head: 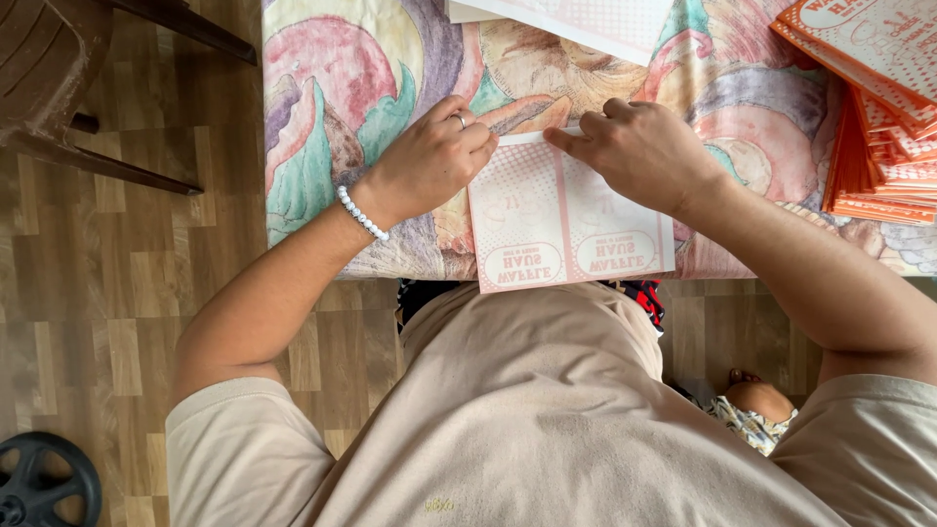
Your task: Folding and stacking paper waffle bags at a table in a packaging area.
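A flat pink-and-white printed paper sheet [556,220] with a dotted pattern lies at the near edge of a table covered by a pastel patterned cloth [342,88]. My left hand [429,161], with a ring and a white bead bracelet at the wrist, presses its fingertips on the sheet's far left corner. My right hand [639,151] pinches the sheet's far edge near the middle, fingers curled on the paper. The two hands almost meet above the sheet.
A stack of orange-and-white printed sheets [878,98] sits at the table's right. Another pale pink sheet [576,20] lies at the far edge. A brown chair [59,88] stands on the wood floor at the left, and a black wheel [44,483] is at the lower left.
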